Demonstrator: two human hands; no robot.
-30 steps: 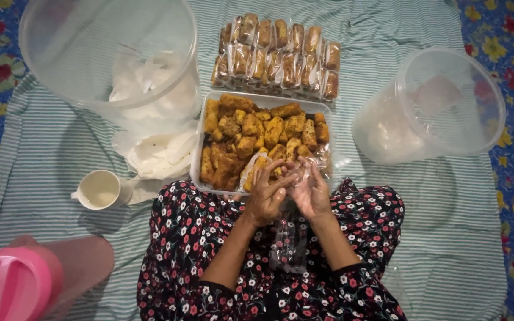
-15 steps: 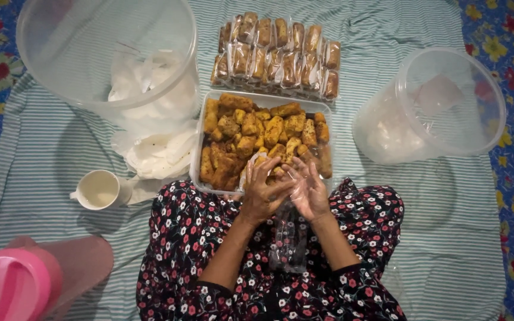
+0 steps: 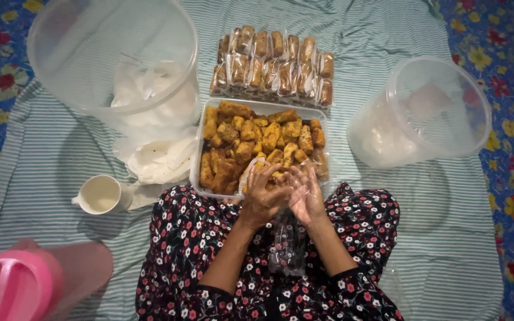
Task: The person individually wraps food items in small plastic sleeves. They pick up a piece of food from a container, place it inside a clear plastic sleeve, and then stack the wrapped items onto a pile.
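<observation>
At frame centre: left hand (image 3: pixel 262 196) and right hand (image 3: pixel 304 193), both grasping one clear plastic bag (image 3: pixel 287 244). At 12 o'clock, touching: tray of fried snacks (image 3: pixel 257 142). At 9 o'clock: white cup (image 3: pixel 99 194).

The pink jug (image 3: pixel 7 288) (lower left) is cut off by the picture's edge.

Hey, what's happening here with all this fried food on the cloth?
A person sitting on a striped cloth has both hands together over the near edge of a clear tray full of golden fried pieces. The left hand and right hand are working a thin clear plastic bag that hangs down between them. A batch of bagged pieces lies beyond the tray, flanked by two big clear tubs. A white cup sits to the left.
</observation>
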